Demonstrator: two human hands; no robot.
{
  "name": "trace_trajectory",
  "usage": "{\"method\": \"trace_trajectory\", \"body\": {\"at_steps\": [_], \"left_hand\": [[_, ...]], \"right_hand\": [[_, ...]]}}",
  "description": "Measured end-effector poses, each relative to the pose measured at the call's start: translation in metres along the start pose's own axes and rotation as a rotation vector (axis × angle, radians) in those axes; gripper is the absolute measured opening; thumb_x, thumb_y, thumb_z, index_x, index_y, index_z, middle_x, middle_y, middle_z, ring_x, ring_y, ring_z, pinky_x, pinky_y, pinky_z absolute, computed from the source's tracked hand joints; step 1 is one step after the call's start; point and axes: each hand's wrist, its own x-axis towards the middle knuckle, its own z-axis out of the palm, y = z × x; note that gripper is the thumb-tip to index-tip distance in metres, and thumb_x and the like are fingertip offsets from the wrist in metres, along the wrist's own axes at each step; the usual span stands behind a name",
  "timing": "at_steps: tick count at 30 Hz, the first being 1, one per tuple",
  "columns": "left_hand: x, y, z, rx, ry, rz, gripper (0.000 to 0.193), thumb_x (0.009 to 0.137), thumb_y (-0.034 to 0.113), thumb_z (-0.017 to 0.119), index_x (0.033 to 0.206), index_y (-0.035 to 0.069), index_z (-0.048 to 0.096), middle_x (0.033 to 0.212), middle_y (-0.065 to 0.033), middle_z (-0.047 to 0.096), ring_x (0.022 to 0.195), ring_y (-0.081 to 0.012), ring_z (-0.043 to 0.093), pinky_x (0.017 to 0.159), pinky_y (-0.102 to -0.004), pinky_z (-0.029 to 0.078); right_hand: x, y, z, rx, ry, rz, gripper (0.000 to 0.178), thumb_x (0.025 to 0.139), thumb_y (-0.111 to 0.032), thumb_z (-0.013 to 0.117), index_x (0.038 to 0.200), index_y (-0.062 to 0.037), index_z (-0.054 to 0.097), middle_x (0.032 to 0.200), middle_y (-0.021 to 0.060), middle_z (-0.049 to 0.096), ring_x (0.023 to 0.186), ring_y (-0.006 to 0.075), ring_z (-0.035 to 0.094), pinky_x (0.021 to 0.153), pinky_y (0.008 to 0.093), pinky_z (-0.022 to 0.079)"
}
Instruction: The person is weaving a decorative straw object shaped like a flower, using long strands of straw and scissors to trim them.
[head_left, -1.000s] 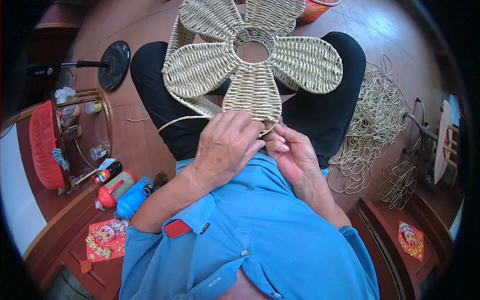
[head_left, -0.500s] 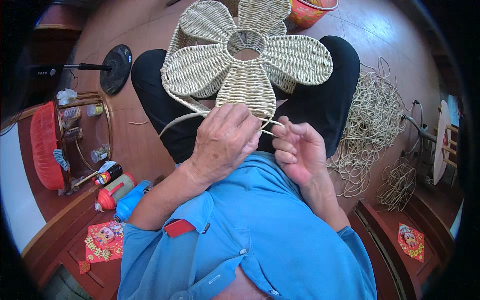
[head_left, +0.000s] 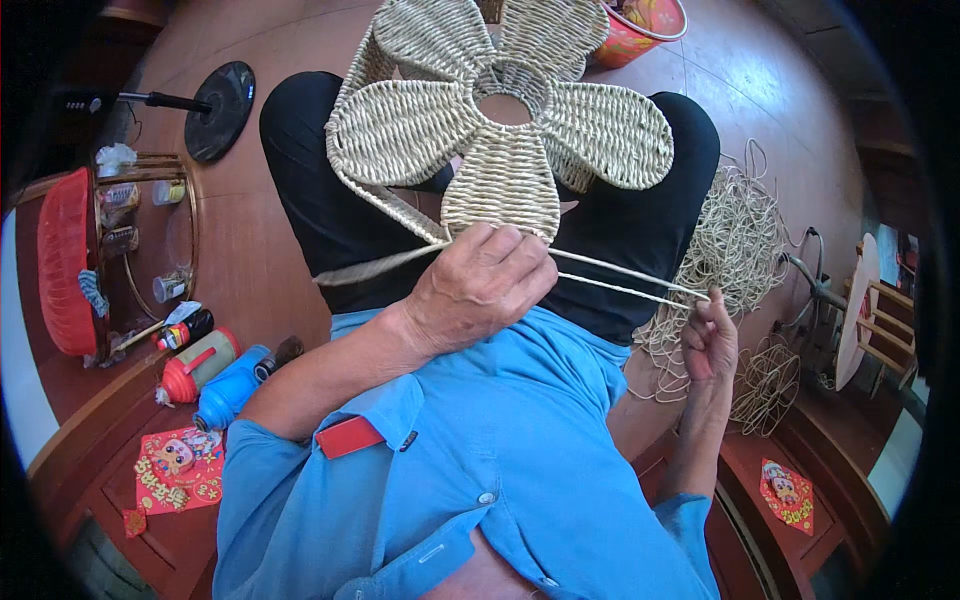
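A flower-shaped woven straw basket (head_left: 400,135) with rounded petals and a round hole in its middle rests on my lap. My left hand (head_left: 485,280) is closed at the rim of the nearest petal, its fingertips partly hidden. From there a pale straw cord (head_left: 625,270) runs out to the right in two nearly parallel strands. My right hand (head_left: 710,340) pinches the far end of that loop between thumb and fingers, holding it taut. A loose pale strip (head_left: 370,268), blurred, sticks out to the left from under my left hand.
A tangled heap of straw cord (head_left: 735,235) lies on the floor at right, a smaller coil (head_left: 768,385) nearer. Left are a black round stand base (head_left: 220,112), a rack with jars (head_left: 170,190) and flasks (head_left: 232,385). A red patterned bucket (head_left: 640,35) stands ahead.
My right hand has moved right and slightly down, drawing the cord loop out long from the petal. My left hand stays at the petal's rim. The view has shifted slightly.
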Motion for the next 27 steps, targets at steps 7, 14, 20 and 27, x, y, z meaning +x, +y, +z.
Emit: {"method": "trace_trajectory", "body": {"at_steps": [7,14,20,27], "left_hand": [[-0.008,0.000,0.001,0.018,0.043,-0.005,0.015,0.082,0.020,0.071,0.095,0.012,0.070,0.094,-0.0001,0.059,0.088,-0.0160,0.059,0.073,-0.0328,0.048],[-0.011,-0.001,0.001,-0.023,0.053,-0.025,0.023,0.079,0.018,0.074,0.102,0.011,0.076,0.099,0.0006,0.066,0.090,-0.0169,0.063,0.075,-0.0334,0.049],[-0.010,-0.002,-0.004,-0.053,0.089,-0.046,0.025,0.079,0.017,0.075,0.104,0.012,0.078,0.101,0.0005,0.069,0.092,-0.0172,0.065,0.077,-0.0333,0.051],[-0.008,-0.004,-0.006,-0.143,0.123,-0.088,0.020,0.082,0.013,0.080,0.102,0.013,0.077,0.100,0.0001,0.069,0.091,-0.0187,0.066,0.077,-0.0356,0.052]], "right_hand": [[0.047,-0.063,-0.136,-0.127,0.451,-0.223,0.018,0.095,-0.005,0.074,0.085,-0.0105,0.060,0.075,-0.0038,0.060,0.046,0.0043,0.032,0.038,0.0205,0.021],[0.048,-0.139,-0.237,-0.259,0.624,-0.285,0.024,0.093,-0.013,0.078,0.114,-0.0070,0.069,0.094,-0.0021,0.065,0.061,0.0072,0.045,0.050,0.0250,0.037],[0.013,-0.042,0.012,-1.203,0.138,-0.969,0.048,0.100,-0.007,0.073,0.147,-0.0061,0.063,0.135,0.0041,0.070,0.106,0.0121,0.066,0.085,0.0319,0.056],[-0.040,0.069,0.200,-1.468,-0.518,-0.632,0.020,0.102,-0.008,0.071,0.121,-0.0022,0.070,0.105,0.0170,0.071,0.097,0.0369,0.073,0.081,0.0415,0.058]]}}
